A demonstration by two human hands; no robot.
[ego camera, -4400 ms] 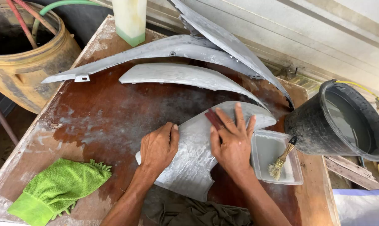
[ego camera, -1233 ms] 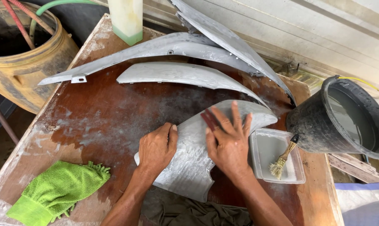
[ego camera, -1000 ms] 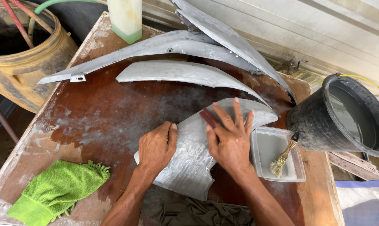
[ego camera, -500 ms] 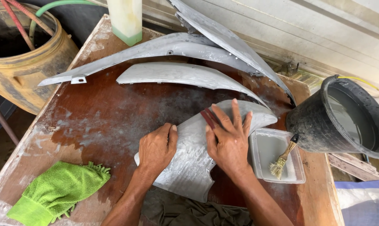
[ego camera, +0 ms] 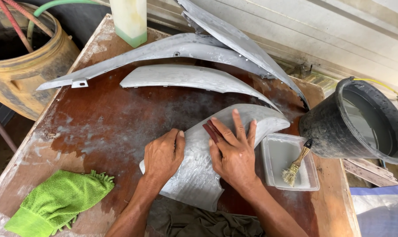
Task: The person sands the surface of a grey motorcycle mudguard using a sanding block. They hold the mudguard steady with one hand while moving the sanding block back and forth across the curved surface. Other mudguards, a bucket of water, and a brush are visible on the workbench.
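While the left hand (ego camera: 163,154) lies flat, steadying the dull grey curved plastic panel (ego camera: 194,175) on the worn brown table (ego camera: 98,127), the right hand (ego camera: 233,151) presses a dark red sandpaper strip (ego camera: 211,131) against it. Beyond lie two long grey panels (ego camera: 186,77).

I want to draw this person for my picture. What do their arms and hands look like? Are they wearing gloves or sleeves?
No gloves and no sleeves show. The left hand and right hand are both bare, and so are the forearms as far as the picture reaches. I see no watch, ring or bracelet. The fingers and knuckles look dusty with pale grey powder.
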